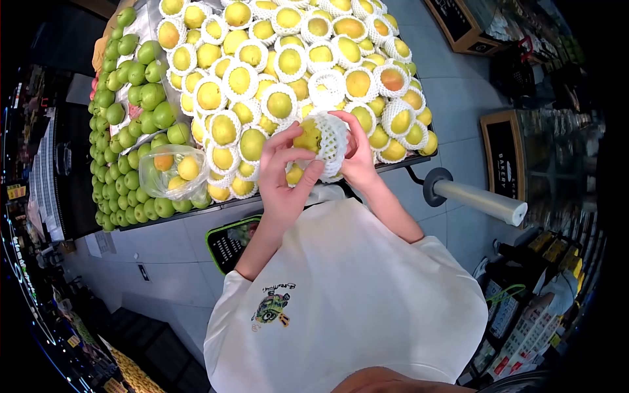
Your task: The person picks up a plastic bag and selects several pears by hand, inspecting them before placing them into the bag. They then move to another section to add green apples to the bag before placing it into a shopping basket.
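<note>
A yellow fruit (306, 137) partly inside a white foam net (331, 145) is held between my two hands, above the front edge of the display. My left hand (285, 164) curves round its left side, with the fingertips on the fruit and the thumb near the net. On the other side, my right hand (356, 150) grips the net-covered part with bent fingers. Beyond them lie many yellow fruits in white foam nets (289, 60). A clear plastic bag (154, 186) holding several yellow-orange fruits rests at the front left.
Green apples (152, 96) fill the left of the display. A roll of clear bags (485, 201) on a stand juts out at the right. Below the display's front edge stands a black, green-rimmed basket (226, 243). A bakery sign (503, 157) stands farther right.
</note>
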Demonstrator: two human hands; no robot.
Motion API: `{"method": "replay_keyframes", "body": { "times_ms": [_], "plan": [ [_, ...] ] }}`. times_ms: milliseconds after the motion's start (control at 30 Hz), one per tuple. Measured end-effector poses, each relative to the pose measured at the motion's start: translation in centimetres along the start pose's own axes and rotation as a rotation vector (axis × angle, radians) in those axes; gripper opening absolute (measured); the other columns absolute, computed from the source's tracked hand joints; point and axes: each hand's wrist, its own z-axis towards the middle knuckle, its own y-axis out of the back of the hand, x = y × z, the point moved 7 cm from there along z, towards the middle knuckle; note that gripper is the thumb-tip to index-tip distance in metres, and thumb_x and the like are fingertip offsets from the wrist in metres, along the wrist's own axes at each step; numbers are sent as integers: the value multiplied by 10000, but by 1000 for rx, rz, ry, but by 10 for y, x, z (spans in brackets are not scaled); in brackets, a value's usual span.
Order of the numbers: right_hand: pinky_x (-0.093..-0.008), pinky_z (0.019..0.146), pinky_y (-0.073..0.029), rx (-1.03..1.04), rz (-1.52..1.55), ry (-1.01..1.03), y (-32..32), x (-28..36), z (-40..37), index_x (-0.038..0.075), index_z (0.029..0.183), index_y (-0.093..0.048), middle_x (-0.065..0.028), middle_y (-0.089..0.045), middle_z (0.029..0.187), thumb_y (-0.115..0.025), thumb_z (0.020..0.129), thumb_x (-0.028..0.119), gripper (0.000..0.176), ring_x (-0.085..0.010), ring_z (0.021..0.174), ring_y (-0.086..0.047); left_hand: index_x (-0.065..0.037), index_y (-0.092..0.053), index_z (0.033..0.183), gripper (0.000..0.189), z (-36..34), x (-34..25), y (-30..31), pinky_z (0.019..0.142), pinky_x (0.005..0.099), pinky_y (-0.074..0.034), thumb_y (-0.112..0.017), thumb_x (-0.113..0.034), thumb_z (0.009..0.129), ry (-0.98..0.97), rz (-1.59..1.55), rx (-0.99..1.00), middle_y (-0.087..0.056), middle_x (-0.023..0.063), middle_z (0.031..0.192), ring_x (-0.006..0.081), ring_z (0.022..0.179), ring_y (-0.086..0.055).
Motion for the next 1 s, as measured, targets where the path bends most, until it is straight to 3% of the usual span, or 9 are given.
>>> {"method": "replay_keyframes", "body": {
  "times_ms": [200,433,500,600,700,733,767,867,1000],
  "plan": [
    [-370,1045,-522,21,-32,-7,-12,1,0,102,1562,-255,-137,-515,1435,-771,762,-130,980,-233,1289,-564,-21,-616,1024,102,2,11,11,1123,452,-396,-672,-95,983,98,-88,-42,-520,156,1351,336,1352,-496],
    [-358,1035,-527,39,-64,-125,-20,-4,1,101,1599,-243,-136,-524,1436,-737,762,-170,1009,-210,1292,-566,-16,-584,1012,123,1,11,16,1067,396,-412,-624,-132,1020,105,-2,-61,-566,154,1298,263,1219,-547],
    [-365,1030,-534,57,-27,-125,-20,-4,2,102,1590,-257,-138,-532,1422,-730,761,-178,994,-215,1288,-568,-11,-540,1086,77,1,16,19,1046,342,-426,-557,-74,1045,143,45,-34,-543,139,1309,205,1180,-549],
    [-380,1020,-549,52,-3,-138,-21,-6,1,100,1565,-292,-137,-546,1393,-720,757,-187,958,-227,1280,-569,-2,-536,1086,100,2,17,22,1016,331,-448,-564,-91,1047,154,71,-3,-557,139,1279,184,1137,-556],
    [-381,1007,-561,35,-79,-123,-14,-6,1,102,1524,-335,-118,-556,1351,-747,743,-165,922,-224,1279,-555,4,-533,1084,128,8,4,20,1020,345,-454,-585,-105,1042,106,206,109,-547,145,1281,185,1150,-554],
    [-368,1002,-557,38,-137,-118,-12,-6,1,108,1524,-334,-106,-559,1328,-769,740,-145,932,-213,1265,-558,-1,-570,1046,143,9,0,20,1008,369,-471,-644,-119,1010,113,184,96,-585,147,1225,255,1166,-581],
    [-355,997,-553,38,-197,-116,-11,-5,-1,113,1525,-334,-93,-562,1305,-791,736,-125,943,-201,1251,-561,-1,-570,1046,143,11,-6,16,1008,369,-471,-644,-119,1010,98,164,118,-585,147,1225,255,1166,-581],
    [-319,975,-541,46,-282,-33,-13,0,-1,135,1534,-323,-63,-556,1251,-848,731,-59,979,-166,1199,-569,5,-608,1085,161,10,-1,14,1097,399,-478,-697,-1,950,210,-2,109,-502,116,1267,282,1302,-540],
    [-334,1030,-507,11,-280,-79,-14,5,-6,137,1556,-332,-68,-539,1334,-844,710,-58,1008,-182,1239,-557,-6,-630,1035,98,7,9,12,1095,394,-464,-689,2,957,246,47,159,-524,99,1242,279,1319,-534]
  ]
}}
